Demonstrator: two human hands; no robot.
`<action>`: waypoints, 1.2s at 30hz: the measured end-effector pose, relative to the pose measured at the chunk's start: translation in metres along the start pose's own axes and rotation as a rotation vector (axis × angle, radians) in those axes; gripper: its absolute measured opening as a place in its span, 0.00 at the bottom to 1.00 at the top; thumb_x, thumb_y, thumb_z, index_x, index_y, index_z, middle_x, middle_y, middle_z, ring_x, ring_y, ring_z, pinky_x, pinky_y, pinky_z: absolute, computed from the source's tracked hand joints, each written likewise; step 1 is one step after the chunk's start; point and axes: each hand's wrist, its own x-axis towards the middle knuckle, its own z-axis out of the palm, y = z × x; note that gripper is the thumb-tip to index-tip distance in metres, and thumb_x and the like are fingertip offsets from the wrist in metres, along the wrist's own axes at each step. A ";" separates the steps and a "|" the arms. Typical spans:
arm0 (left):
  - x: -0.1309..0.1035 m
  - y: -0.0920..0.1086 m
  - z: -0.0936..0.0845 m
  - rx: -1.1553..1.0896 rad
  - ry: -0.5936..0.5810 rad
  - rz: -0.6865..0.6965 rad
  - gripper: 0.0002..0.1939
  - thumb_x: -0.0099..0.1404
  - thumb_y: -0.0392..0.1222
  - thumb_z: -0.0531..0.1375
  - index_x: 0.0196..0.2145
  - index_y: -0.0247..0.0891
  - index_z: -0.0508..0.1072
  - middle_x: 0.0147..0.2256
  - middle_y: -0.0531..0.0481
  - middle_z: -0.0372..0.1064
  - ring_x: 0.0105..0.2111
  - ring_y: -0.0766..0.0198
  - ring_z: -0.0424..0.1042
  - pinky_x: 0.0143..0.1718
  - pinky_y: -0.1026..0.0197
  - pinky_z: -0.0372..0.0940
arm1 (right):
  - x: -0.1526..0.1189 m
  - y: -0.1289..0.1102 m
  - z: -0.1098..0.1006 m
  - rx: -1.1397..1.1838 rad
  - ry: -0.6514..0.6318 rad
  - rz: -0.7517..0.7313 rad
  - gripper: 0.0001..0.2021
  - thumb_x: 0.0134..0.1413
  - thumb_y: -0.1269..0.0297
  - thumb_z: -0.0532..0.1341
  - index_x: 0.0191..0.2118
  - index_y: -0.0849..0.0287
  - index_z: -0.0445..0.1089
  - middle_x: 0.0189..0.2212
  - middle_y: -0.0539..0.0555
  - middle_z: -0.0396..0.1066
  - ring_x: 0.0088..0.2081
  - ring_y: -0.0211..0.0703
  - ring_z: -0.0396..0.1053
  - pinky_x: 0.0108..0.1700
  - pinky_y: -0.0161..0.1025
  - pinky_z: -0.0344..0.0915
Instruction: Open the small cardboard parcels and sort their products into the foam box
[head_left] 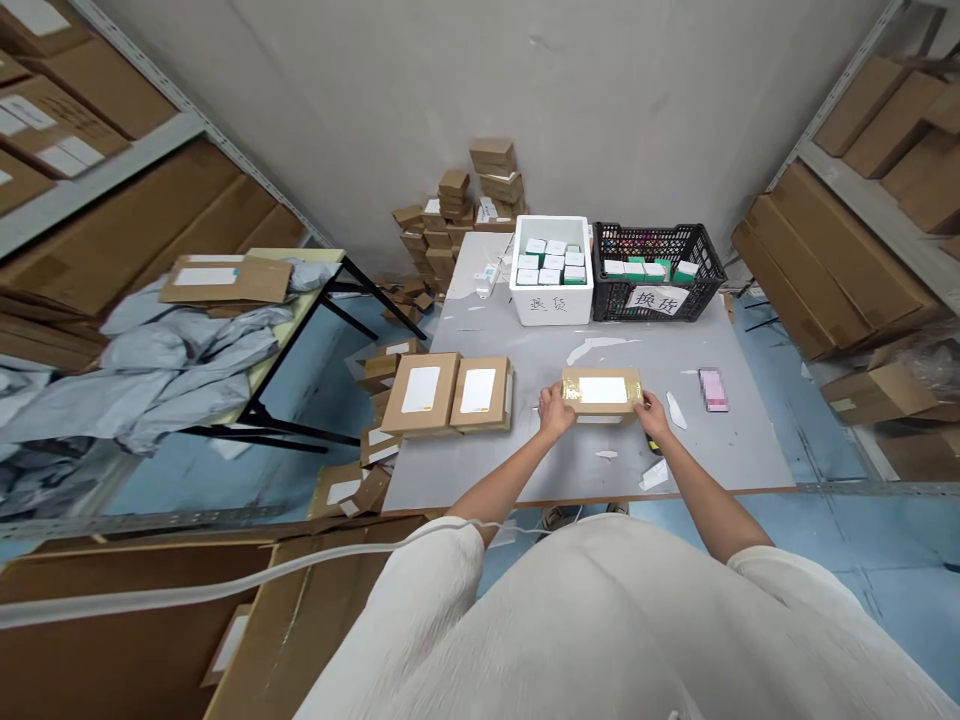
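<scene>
cardboard box, between left hand and right hand, touching both

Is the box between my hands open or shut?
Shut: the box has a flat top, with shiny tape on both sides of its label.

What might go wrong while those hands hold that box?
The big box on the left sits by the table's left edge, so a bump might knock it off.

A yellow-and-black thing lies close to the right hand; it might get nudged, though I can't tell what it is.

Loose white scraps, like this one, could get caught under the taped box.
</scene>
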 end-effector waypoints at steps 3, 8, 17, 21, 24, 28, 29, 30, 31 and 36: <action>-0.010 0.015 0.001 0.147 -0.022 0.146 0.39 0.64 0.33 0.63 0.71 0.47 0.62 0.66 0.36 0.59 0.68 0.39 0.59 0.69 0.41 0.58 | -0.003 0.001 0.001 0.006 0.011 0.004 0.32 0.57 0.50 0.64 0.65 0.60 0.70 0.63 0.66 0.75 0.60 0.57 0.76 0.65 0.54 0.70; -0.025 0.031 0.013 0.275 -0.170 0.332 0.31 0.69 0.39 0.61 0.68 0.44 0.65 0.68 0.35 0.59 0.69 0.39 0.58 0.69 0.40 0.55 | -0.012 0.000 0.001 -0.038 0.027 0.023 0.32 0.58 0.48 0.61 0.64 0.59 0.71 0.62 0.64 0.77 0.60 0.58 0.76 0.66 0.55 0.70; -0.020 0.032 0.010 0.299 -0.152 0.281 0.29 0.72 0.52 0.61 0.66 0.42 0.67 0.68 0.33 0.59 0.70 0.34 0.54 0.70 0.37 0.52 | -0.014 -0.012 0.013 -0.091 0.080 -0.075 0.30 0.66 0.46 0.50 0.62 0.56 0.76 0.59 0.61 0.79 0.62 0.57 0.73 0.66 0.52 0.68; -0.013 0.028 -0.006 0.196 -0.091 0.154 0.26 0.74 0.57 0.59 0.62 0.41 0.70 0.65 0.33 0.62 0.68 0.34 0.59 0.70 0.38 0.54 | -0.011 -0.023 0.023 -0.099 0.055 -0.161 0.29 0.65 0.46 0.51 0.60 0.55 0.76 0.59 0.61 0.78 0.60 0.54 0.74 0.65 0.52 0.69; -0.012 0.028 -0.020 0.143 -0.059 0.130 0.23 0.76 0.55 0.58 0.60 0.40 0.71 0.64 0.32 0.63 0.67 0.35 0.62 0.69 0.39 0.56 | -0.009 -0.035 0.036 -0.046 0.036 -0.192 0.27 0.63 0.45 0.56 0.58 0.57 0.76 0.58 0.63 0.77 0.57 0.54 0.75 0.63 0.52 0.70; -0.018 0.035 -0.033 0.095 0.011 0.258 0.20 0.77 0.51 0.57 0.62 0.43 0.71 0.65 0.36 0.63 0.66 0.40 0.62 0.69 0.43 0.58 | -0.012 -0.052 0.058 -0.058 0.024 -0.177 0.29 0.59 0.42 0.64 0.57 0.57 0.75 0.60 0.64 0.74 0.61 0.56 0.72 0.67 0.52 0.68; -0.019 0.036 -0.036 0.089 0.015 0.264 0.21 0.78 0.52 0.56 0.63 0.43 0.70 0.65 0.36 0.63 0.66 0.41 0.63 0.68 0.43 0.58 | -0.013 -0.055 0.063 -0.085 0.027 -0.147 0.31 0.57 0.41 0.66 0.58 0.57 0.74 0.62 0.64 0.73 0.63 0.58 0.71 0.68 0.52 0.66; -0.020 0.037 -0.038 0.086 0.013 0.256 0.21 0.79 0.53 0.56 0.63 0.43 0.70 0.64 0.36 0.64 0.66 0.41 0.63 0.67 0.43 0.58 | -0.014 -0.058 0.068 -0.112 0.032 -0.109 0.34 0.55 0.39 0.68 0.60 0.56 0.73 0.63 0.65 0.72 0.65 0.59 0.69 0.69 0.52 0.66; -0.020 0.037 -0.041 0.082 0.008 0.240 0.22 0.79 0.55 0.55 0.64 0.43 0.69 0.63 0.36 0.65 0.65 0.41 0.64 0.67 0.43 0.59 | -0.015 -0.060 0.073 -0.135 0.035 -0.066 0.37 0.52 0.38 0.70 0.62 0.56 0.72 0.64 0.65 0.71 0.67 0.61 0.67 0.70 0.52 0.65; -0.021 0.028 -0.061 0.027 0.010 0.189 0.25 0.77 0.58 0.59 0.64 0.42 0.70 0.63 0.35 0.65 0.64 0.39 0.66 0.65 0.43 0.62 | -0.019 -0.062 0.094 -0.122 -0.037 0.008 0.48 0.50 0.34 0.72 0.71 0.54 0.63 0.66 0.65 0.70 0.67 0.60 0.68 0.66 0.53 0.70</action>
